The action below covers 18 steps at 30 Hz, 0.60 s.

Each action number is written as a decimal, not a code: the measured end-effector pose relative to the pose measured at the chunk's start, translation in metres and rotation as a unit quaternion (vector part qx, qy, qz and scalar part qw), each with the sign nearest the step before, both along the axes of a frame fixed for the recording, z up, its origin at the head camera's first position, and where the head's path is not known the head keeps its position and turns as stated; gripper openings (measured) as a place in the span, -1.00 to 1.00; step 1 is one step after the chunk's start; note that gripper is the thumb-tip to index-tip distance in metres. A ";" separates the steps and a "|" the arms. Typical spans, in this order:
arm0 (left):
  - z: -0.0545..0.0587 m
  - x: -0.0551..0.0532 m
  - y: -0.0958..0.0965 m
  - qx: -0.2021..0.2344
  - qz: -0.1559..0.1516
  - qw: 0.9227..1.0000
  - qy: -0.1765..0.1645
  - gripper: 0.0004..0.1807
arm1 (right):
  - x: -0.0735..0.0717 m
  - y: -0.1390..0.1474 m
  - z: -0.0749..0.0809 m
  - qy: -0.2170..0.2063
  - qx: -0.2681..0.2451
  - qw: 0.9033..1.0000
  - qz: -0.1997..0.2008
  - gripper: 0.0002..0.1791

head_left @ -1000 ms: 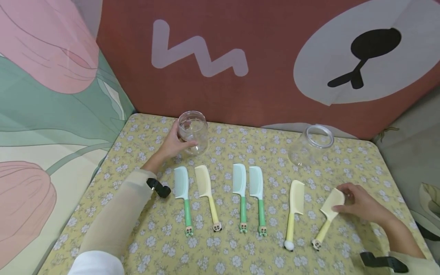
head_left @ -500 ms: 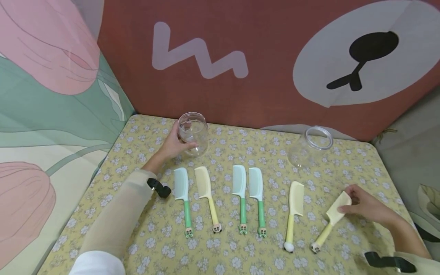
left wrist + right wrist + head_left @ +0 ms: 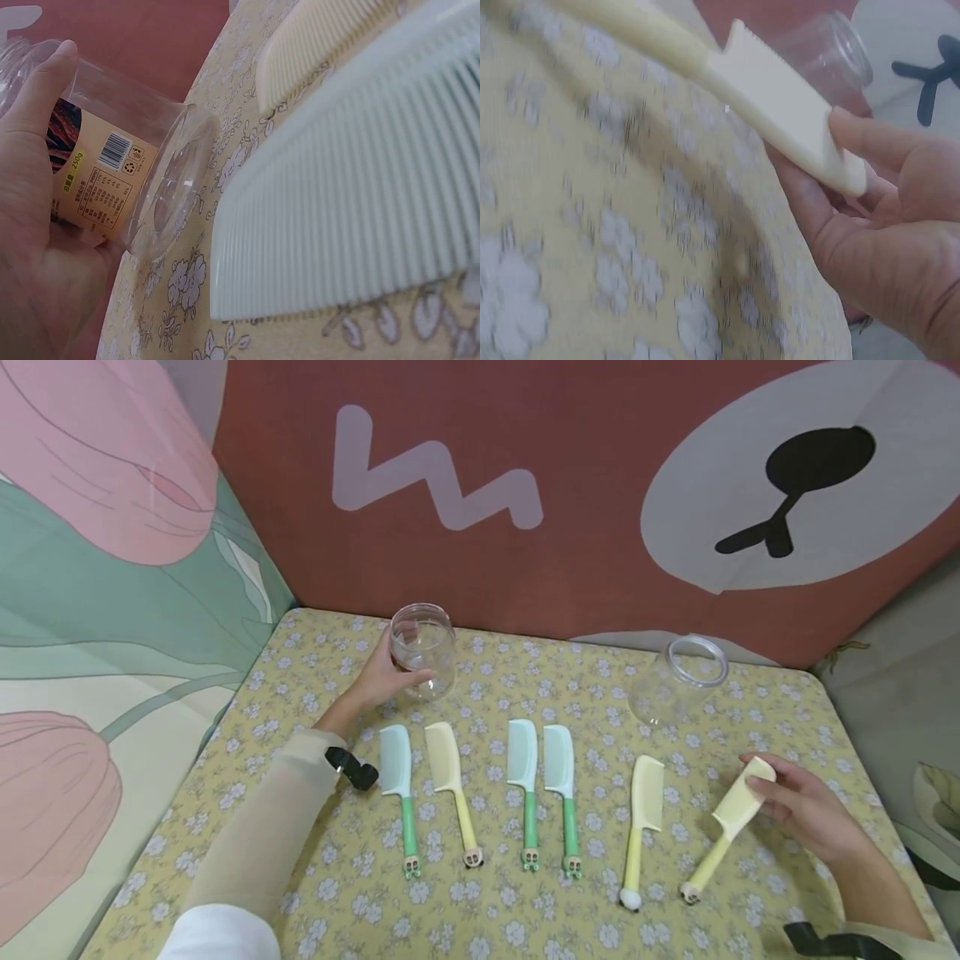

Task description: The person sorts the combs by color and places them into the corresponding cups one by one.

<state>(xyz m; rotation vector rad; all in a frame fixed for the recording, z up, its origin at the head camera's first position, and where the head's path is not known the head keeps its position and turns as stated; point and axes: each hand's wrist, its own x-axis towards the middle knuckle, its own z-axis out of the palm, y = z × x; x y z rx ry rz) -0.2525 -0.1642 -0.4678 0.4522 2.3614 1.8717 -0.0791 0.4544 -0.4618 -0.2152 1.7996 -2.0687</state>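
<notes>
At the desk's (image 3: pixel 450 918) eleven o'clock left hand (image 3: pixel 381 678) grips jar (image 3: pixel 432 647); at three, right hand (image 3: pixel 810 814) pinches comb (image 3: pixel 735 810), which weak hold may drop.

Gloss against matt
Smooth plastic combs (image 3: pixel 522 752); glossy clear-plastic jar (image 3: pixel 435 656) left of centre; matt, cloth-like table cover (image 3: pixel 337 822)

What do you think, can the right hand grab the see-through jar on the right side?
Probably not yet: the right hand is holding a yellow comb, so it looks busy. Once free, it likely could, because only flowery tabletop shows between it and the see-through jar.
</notes>
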 end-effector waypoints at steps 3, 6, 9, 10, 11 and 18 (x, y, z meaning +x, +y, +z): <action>0.002 0.001 0.001 0.000 0.001 1.000 0.001 -0.03 | -0.004 -0.006 0.003 -0.006 -0.067 0.997 0.029 -0.44; 0.003 0.001 0.002 -0.004 0.005 1.000 -0.003 -0.03 | -0.006 -0.011 0.008 -0.016 -0.083 0.996 0.039 -0.43; 0.003 0.000 0.003 0.000 0.004 1.000 -0.008 -0.03 | -0.008 -0.015 0.014 -0.027 -0.078 0.996 0.035 -0.44; 0.003 0.000 0.003 0.002 0.003 1.000 -0.011 -0.02 | -0.008 -0.016 0.016 -0.029 -0.076 0.996 0.035 -0.44; 0.002 -0.001 0.003 0.003 0.001 1.000 -0.012 -0.02 | -0.009 -0.017 0.019 -0.032 -0.078 0.996 0.036 -0.43; 0.015 0.006 0.004 0.003 -0.012 1.000 -0.026 -0.01 | -0.012 -0.022 0.042 0.022 -0.085 0.995 0.049 -0.41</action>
